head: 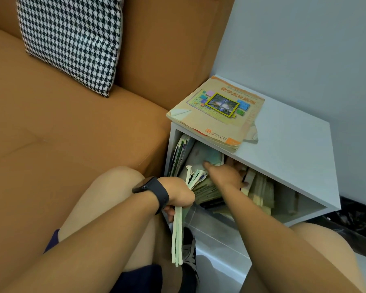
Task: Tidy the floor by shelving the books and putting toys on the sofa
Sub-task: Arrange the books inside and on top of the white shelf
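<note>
**Hands at the open shelf beside the sofa**

A white shelf (294, 144) stands in the corner against the orange sofa (61, 123). Its open compartment holds upright books (181, 154) leaning at the left side, a pale book (201, 155) tilted behind them, and a packed row of worn volumes (260, 191) toward the right. A beige textbook (218, 113) lies flat on the shelf's top, overhanging its front-left corner. A houndstooth cushion (70, 41) leans on the sofa back.

The left hand (180, 195), a black watch (152, 190) on its wrist, is curled around a thin bundle of booklets (178, 233), held upright just in front of the compartment's left edge. The right hand (224, 174) reaches into the compartment, thumb out against the pale book; its fingers are hidden among the books, so whether they pinch anything cannot be told.
</note>
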The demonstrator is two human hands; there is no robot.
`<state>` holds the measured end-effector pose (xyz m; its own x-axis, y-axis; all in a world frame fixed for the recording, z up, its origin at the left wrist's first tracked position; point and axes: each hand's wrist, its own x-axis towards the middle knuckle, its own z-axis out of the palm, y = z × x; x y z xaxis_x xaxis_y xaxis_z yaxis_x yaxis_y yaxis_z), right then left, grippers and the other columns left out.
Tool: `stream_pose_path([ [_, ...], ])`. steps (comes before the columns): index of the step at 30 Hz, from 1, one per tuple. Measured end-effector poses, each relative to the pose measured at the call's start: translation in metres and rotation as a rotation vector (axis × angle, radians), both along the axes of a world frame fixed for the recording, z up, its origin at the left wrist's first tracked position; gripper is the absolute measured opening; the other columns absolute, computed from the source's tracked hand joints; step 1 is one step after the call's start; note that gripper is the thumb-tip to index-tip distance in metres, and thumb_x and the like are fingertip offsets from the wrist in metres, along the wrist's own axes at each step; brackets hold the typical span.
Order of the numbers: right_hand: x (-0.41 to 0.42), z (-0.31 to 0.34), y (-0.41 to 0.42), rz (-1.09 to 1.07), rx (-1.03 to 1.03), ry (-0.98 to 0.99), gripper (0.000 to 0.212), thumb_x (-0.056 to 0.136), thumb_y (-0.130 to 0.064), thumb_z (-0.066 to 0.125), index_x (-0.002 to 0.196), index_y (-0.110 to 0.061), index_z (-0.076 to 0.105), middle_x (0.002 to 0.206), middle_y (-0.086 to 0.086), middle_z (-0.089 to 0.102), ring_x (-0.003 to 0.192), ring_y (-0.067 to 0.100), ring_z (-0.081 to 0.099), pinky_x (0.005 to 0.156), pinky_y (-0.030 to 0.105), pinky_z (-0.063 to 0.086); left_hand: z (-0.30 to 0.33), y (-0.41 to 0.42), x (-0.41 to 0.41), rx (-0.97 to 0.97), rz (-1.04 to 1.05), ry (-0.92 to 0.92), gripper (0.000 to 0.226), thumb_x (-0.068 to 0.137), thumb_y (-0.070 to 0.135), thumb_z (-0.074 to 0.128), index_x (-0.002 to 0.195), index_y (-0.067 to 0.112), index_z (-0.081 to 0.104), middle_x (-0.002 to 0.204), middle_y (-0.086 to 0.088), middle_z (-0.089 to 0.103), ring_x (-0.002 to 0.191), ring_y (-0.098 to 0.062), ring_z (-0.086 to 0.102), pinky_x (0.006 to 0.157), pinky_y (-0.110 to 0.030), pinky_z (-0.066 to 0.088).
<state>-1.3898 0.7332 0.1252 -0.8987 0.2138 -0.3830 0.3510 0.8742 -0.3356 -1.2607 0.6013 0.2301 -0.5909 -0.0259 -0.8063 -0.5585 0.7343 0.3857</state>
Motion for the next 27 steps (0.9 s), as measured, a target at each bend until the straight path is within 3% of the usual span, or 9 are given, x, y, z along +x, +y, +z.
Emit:
stream_pose_path([
  [2,-0.010,-0.003,0.011,0.032,0.003,-0.119,0.100,0.052,-0.094,0.039,0.123,-0.028,0.063,0.133,0.009,0.062,0.131,0.039,0.048,0.109,0.064,0.028,0.001,0.000,0.000,-0.007,0.017,0.029,0.022,0.096,0.009,0.037,0.081,-0.004,0.048,0.062,-0.020,0.060,0.025,-0.014,0.046,0.031,-0.013,0.030],
  [4,-0.008,0.007,0.013,0.091,-0.002,-0.128,0.066,0.069,-0.077,0.038,0.097,-0.025,0.067,0.114,0.009,0.068,0.116,0.037,0.057,0.103,0.055,0.042,0.000,0.000,-0.001,-0.008,0.032,0.044,0.023,0.096,0.011,0.036,0.094,-0.005,0.053,0.075,-0.023,0.066,0.037,-0.018,0.055,0.036,-0.017,0.038],
  [6,-0.003,0.014,0.009,0.118,-0.016,-0.075,0.054,0.078,-0.065,0.036,0.087,-0.021,0.066,0.109,0.011,0.068,0.111,0.036,0.058,0.099,0.050,0.047,0.000,-0.001,-0.001,-0.010,0.029,0.054,0.024,0.097,0.012,0.036,0.103,-0.005,0.052,0.085,-0.025,0.066,0.046,-0.021,0.059,0.040,-0.022,0.042],
  [11,0.003,0.015,-0.005,0.163,-0.016,0.036,0.047,0.084,-0.060,0.037,0.092,-0.022,0.065,0.100,0.007,0.068,0.105,0.033,0.059,0.098,0.048,0.046,0.000,-0.002,-0.002,-0.005,0.023,0.051,0.024,0.099,0.015,0.040,0.103,-0.003,0.055,0.094,-0.027,0.072,0.047,-0.020,0.059,0.042,-0.022,0.043],
  [14,-0.006,0.008,-0.002,0.155,-0.019,0.052,0.057,0.078,-0.067,0.033,0.099,-0.024,0.064,0.100,0.007,0.071,0.100,0.030,0.063,0.091,0.041,0.050,0.003,-0.007,-0.002,-0.031,0.010,0.042,0.019,0.093,0.013,0.045,0.084,0.000,0.054,0.066,-0.018,0.064,0.035,-0.014,0.050,0.036,-0.014,0.034],
  [17,-0.009,0.008,0.007,0.134,-0.037,0.025,0.061,0.076,-0.070,0.030,0.102,-0.025,0.063,0.102,0.007,0.072,0.099,0.031,0.064,0.093,0.042,0.049,0.011,-0.011,0.001,-0.007,0.021,0.045,0.021,0.089,0.013,0.049,0.076,-0.001,0.057,0.059,-0.017,0.057,0.029,-0.013,0.039,0.036,-0.011,0.027],
  [19,-0.007,0.018,0.015,0.137,-0.041,0.014,0.054,0.085,-0.066,0.036,0.104,-0.024,0.062,0.103,0.007,0.072,0.103,0.031,0.063,0.095,0.040,0.047,0.016,-0.014,0.002,-0.017,0.037,0.080,0.023,0.089,0.013,0.050,0.071,-0.001,0.058,0.054,-0.015,0.054,0.027,-0.014,0.038,0.036,-0.010,0.027],
  [24,-0.008,0.023,0.031,0.150,-0.024,0.017,0.058,0.088,-0.066,0.040,0.119,-0.022,0.062,0.117,0.007,0.068,0.117,0.033,0.059,0.101,0.043,0.047,0.021,-0.022,0.001,-0.064,0.053,0.261,0.026,0.088,0.019,0.051,0.076,0.002,0.066,0.065,-0.016,0.072,0.043,-0.020,0.057,0.047,-0.022,0.040],
  [27,-0.003,0.024,0.032,0.158,-0.038,0.010,0.055,0.085,-0.065,0.039,0.109,-0.022,0.064,0.114,0.009,0.069,0.113,0.034,0.061,0.100,0.044,0.049,0.027,-0.017,0.003,-0.153,0.000,0.387,0.028,0.090,0.023,0.051,0.067,0.008,0.058,0.057,-0.009,0.068,0.047,-0.021,0.056,0.049,-0.027,0.039],
])
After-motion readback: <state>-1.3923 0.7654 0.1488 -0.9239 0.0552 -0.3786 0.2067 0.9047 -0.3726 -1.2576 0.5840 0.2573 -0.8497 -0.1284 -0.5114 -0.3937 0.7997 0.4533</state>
